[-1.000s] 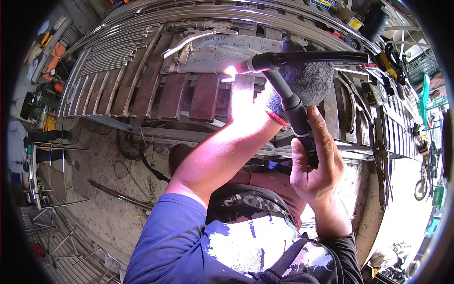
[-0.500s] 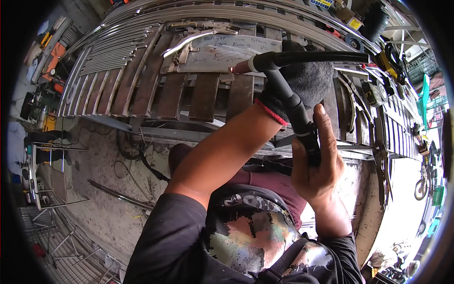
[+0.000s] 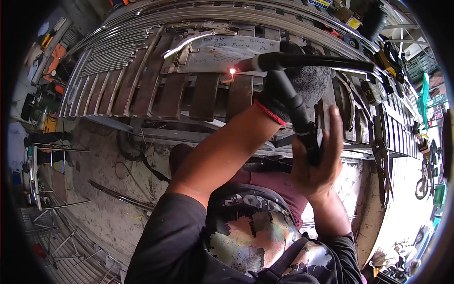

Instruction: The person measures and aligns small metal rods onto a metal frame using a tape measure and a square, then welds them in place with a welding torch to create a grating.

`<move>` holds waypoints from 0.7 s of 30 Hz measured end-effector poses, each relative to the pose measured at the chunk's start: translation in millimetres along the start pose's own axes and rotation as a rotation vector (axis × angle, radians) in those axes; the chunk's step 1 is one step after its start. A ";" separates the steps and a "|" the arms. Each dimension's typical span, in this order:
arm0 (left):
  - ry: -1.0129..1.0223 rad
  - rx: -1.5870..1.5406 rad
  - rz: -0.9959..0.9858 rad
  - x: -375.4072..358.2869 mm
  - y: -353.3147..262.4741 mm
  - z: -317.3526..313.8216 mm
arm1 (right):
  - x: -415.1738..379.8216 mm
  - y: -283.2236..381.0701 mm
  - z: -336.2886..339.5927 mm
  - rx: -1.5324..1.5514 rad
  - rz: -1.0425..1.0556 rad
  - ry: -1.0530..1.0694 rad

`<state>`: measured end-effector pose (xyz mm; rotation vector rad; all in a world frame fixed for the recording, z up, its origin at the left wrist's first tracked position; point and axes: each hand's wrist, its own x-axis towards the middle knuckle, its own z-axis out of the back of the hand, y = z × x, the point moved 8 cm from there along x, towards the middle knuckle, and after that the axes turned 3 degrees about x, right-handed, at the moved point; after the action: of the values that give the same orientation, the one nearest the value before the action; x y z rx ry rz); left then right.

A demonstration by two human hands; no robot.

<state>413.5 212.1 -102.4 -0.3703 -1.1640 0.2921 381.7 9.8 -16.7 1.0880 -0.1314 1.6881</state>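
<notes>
My right hand, bare, is around the handle of a black welding torch, with some fingers stretched upward. The torch's tip points left, and a bright orange-white glow shows there at the lower edge of a flat metal plate with handwriting on it. Behind the torch, my left hand wears a dark grey glove with a red cuff and lies over the bench; its fingers are mostly hidden. A curved shiny metal strip lies across the plate's left part.
The slatted metal bench carries shiny rods at the left and long tubes along the far side. Clamps hang at the right edge, near a power tool. A metal frame stands at the left.
The glow at the torch tip has grown much brighter. The torch head has shifted slightly right and down. My right hand's fingers have moved a little; my left arm has hardly moved.
</notes>
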 end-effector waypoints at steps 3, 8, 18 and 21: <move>-0.025 0.805 -0.172 13.8 -65.6 44.3 | -8.3 -16.8 21.1 0.191 -0.088 -0.187; 0.303 1.112 0.018 15.0 -102.3 49.0 | -12.2 -31.7 65.2 0.162 -0.209 -0.375; 0.467 1.181 0.120 -7.4 -98.8 35.4 | -46.8 -59.2 85.6 0.149 -0.278 -0.314; 0.450 1.131 0.125 -6.4 -99.4 39.6 | -55.6 -67.9 93.1 0.125 -0.311 -0.316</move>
<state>377.6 125.0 -51.4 0.4762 -0.4032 0.8640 491.9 -53.7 -30.2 1.3880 -0.0541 1.2541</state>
